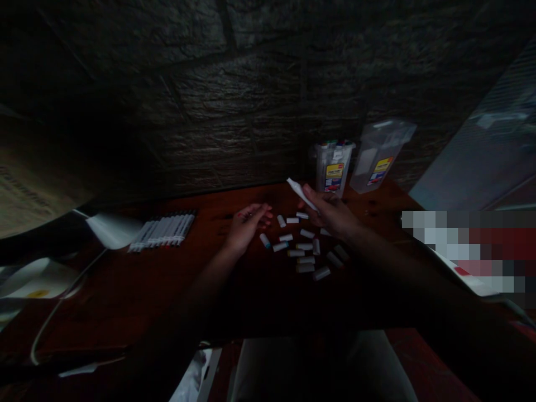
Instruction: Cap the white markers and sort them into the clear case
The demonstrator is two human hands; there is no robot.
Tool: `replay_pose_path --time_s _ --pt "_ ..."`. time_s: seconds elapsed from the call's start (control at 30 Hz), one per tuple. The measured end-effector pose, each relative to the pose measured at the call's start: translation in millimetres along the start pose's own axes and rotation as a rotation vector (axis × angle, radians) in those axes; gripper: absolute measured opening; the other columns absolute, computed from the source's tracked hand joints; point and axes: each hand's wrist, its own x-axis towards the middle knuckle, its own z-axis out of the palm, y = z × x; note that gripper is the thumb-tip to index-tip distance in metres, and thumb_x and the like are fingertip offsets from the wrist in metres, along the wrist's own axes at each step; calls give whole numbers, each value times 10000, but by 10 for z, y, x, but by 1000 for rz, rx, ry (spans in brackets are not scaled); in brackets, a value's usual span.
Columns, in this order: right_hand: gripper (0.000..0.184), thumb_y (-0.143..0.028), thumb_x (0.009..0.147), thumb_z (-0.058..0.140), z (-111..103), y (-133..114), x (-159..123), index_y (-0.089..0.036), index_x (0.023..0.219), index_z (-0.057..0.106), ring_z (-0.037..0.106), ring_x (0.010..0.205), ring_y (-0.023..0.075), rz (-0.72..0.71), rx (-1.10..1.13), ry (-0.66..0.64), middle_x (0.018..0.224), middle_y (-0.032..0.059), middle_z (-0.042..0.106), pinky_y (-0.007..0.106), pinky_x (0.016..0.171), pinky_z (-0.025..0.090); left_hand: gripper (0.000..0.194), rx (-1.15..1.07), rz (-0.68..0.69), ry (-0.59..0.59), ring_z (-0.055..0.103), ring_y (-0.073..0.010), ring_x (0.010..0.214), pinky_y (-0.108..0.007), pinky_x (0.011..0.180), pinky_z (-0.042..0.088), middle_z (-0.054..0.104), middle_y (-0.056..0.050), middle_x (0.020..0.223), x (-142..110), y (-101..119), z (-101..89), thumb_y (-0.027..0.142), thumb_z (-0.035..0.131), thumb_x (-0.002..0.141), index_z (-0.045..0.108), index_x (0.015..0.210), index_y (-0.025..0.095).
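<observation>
My right hand [330,211] is wrapped round a white marker pen body [302,194], its narrow end tilted up and to the left. My left hand [250,222] hovers a little to the left, thumb and fingers pinched together; whatever lies in the pinch is too dark to make out. Beneath and between both hands, several short white marker caps [296,253] lie scattered over the brown wooden table [234,273]. Some of these caps carry a coloured end, blue or yellowish. Off to the left, several white markers [164,231] lie side by side in a row.
Against the dark stone wall [218,95] stand two clear plastic containers with yellow-and-blue labels. The nearer container [334,167] holds coloured items; the other container [382,156] leans right. A white cable [54,310] and a white lamp-like object [113,229] are at the left.
</observation>
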Motion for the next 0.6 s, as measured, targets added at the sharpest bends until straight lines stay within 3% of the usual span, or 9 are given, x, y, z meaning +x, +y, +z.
replay_pose_path --time_s 0.27,0.4,0.5,0.6 --pt "591 -779 707 625 -29 31 53 -194 644 572 292 398 54 13 -47 150 495 -39 421 218 349 165 328 169 103 -29 581 -115 570 -245 558 462 693 -23 722 -2 -35 2 503 726 766 727 861 189" --pt "587 -766 742 596 -84 44 72 -187 775 686 340 428 65 -26 -147 207 535 -31 459 218 375 225 207 389 242 -271 656 -167 735 -279 697 501 734 -46 806 -72 106 -92 374 728 779 755 898 207" --pt "593 -752 750 601 -110 53 71 -189 880 737 398 478 83 -11 -257 217 598 -6 524 225 405 261 228 464 237 -500 674 -175 754 -275 679 509 751 -57 876 -122 248 -211 266 717 761 761 980 222" --pt "584 -744 777 575 -100 54 55 -199 903 744 433 524 102 -12 -339 201 622 6 544 239 434 295 304 544 215 -642 685 -178 757 -273 666 512 761 -60 923 -130 321 -295 181 720 704 768 1000 234"
